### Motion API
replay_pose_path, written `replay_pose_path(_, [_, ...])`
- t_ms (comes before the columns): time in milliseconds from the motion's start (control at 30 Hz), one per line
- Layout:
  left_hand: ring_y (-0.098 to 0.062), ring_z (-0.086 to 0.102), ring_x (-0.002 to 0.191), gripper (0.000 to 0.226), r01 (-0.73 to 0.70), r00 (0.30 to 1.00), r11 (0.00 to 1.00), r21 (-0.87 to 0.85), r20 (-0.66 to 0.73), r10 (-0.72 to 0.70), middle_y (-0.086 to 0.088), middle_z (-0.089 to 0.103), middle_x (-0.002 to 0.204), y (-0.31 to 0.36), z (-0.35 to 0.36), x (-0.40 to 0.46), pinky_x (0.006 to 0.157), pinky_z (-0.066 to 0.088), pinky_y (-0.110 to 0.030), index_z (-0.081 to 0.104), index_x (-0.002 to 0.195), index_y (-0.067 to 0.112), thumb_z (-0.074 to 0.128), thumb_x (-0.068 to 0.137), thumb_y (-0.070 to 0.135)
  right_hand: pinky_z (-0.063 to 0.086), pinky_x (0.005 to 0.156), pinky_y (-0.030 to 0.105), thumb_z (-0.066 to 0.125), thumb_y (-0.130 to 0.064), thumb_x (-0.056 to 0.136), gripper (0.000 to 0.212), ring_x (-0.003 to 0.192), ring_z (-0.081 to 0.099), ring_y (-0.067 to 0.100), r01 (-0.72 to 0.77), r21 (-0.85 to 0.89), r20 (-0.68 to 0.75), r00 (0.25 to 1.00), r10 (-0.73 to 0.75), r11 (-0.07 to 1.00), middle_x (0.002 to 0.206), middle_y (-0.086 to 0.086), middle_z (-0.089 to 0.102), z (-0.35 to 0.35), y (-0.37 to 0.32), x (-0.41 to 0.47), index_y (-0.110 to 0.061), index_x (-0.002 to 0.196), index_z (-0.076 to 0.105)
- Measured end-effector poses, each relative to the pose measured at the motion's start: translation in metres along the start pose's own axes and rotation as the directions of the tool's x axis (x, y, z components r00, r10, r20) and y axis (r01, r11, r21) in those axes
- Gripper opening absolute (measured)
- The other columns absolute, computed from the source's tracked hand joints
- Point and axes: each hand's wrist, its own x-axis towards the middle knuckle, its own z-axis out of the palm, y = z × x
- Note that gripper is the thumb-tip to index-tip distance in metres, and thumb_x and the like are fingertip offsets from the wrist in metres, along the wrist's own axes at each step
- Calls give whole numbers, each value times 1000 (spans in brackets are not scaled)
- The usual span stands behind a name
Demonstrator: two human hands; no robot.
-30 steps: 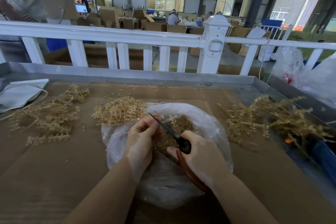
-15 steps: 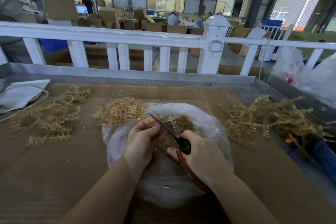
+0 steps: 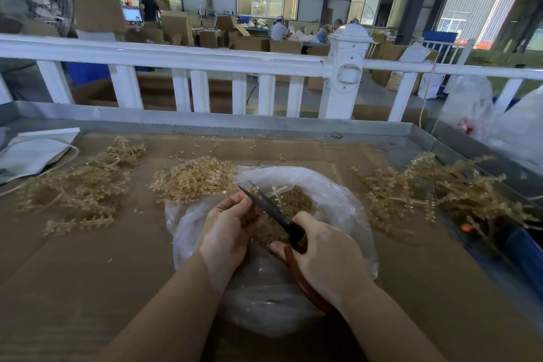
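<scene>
Over the open plastic bag [image 3: 346,206] on the cardboard-covered table [image 3: 88,273], the right hand [image 3: 326,261] grips the red-handled scissors [image 3: 270,209], blades slightly parted and pointing up-left. The left hand [image 3: 232,229] has its fingers curled, pinching a tan sprig [image 3: 276,190] at the blades, mostly hidden. Sprig piles [image 3: 194,179] lie around the bag
</scene>
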Motion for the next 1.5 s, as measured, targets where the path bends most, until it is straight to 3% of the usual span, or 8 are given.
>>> replay_pose_path(100, [-8, 63, 47, 23, 48, 998, 998, -36, -44, -50, 1, 67, 57, 2, -1, 4, 43, 50, -20, 58, 78, 11, 48, 94, -1, 27, 55, 14, 53, -67, 80, 33, 66, 45, 2, 8, 0, -1, 1000, -8, 1000, 70, -16, 48, 2, 1, 0, -38, 86, 39])
replay_pose_path(267, [-8, 60, 43, 24, 90, 994, 994, -65, -52, -93, 3, 64, 53, 2, -2, 7, 45, 49, -17, 57, 79, 14, 46, 95, 1, 26, 53, 9, 53, -67, 80, 33, 65, 45, 2, 24, -30, -25, 999, -25, 999, 69, -15, 47, 3, 0, 0, -38, 85, 37])
replay_pose_path(467, [-6, 58, 43, 25, 62, 998, 994, -95, -7, -63, 2, 65, 54, 1, -3, 5, 43, 46, -15, 58, 79, 13, 43, 96, 0, 41, 64, 19, 50, -67, 82, 34, 73, 54, 7, 19, -34, -45, 999, -21, 999, 77, -13, 56, 6, -3, 1, -35, 91, 43])
replay_pose_path(667, [-7, 62, 47, 24, 83, 996, 995, -63, -13, -84, 1, 68, 59, 2, -3, 4, 45, 49, -16, 60, 81, 14, 45, 95, 2, 37, 64, 17, 49, -66, 83, 33, 73, 51, 5, 2, -30, -27, 1000, -2, 1000, 78, -13, 55, 6, -6, 1, -36, 94, 43])
replay_pose_path(800, [-7, 61, 50, 16, 95, 995, 991, -98, 4, -95, 1, 64, 58, 0, -5, 6, 49, 51, -19, 60, 84, 12, 50, 93, 4, 38, 62, 14, 55, -61, 84, 30, 72, 52, 2, -56, 109, 39, 998, 52, 992, 74, -15, 53, -1, -4, 3, -33, 91, 47])
replay_pose_path(1167, [-9, 59, 49, 26, -107, 994, 994, -1, -25, 107, -7, 53, 68, -9, -3, 4, 47, 51, -22, 50, 78, 14, 48, 92, -8, 33, 54, 8, 59, -58, 83, 29, 65, 48, -8, -116, 178, 50, 993, 109, 977, 68, -17, 52, -7, -1, 7, -31, 85, 48])
replay_pose_path(1333, [-9, 58, 49, 18, -111, 993, 994, 6, -31, 111, -8, 52, 70, -10, -3, 4, 48, 52, -21, 53, 89, 11, 47, 93, -5, 31, 56, 8, 57, -60, 84, 29, 68, 50, -5, -110, 155, 46, 994, 104, 982, 71, -18, 53, -5, -2, 6, -32, 89, 49])
replay_pose_path(1500, [-8, 58, 50, 15, -79, 997, 997, 10, -21, 79, -7, 55, 66, -9, -2, 3, 50, 52, -19, 57, 86, 5, 48, 94, -3, 31, 58, 9, 56, -60, 84, 30, 73, 52, 3, -105, 132, 31, 994, 102, 986, 74, -17, 53, -3, -2, 5, -33, 91, 48])
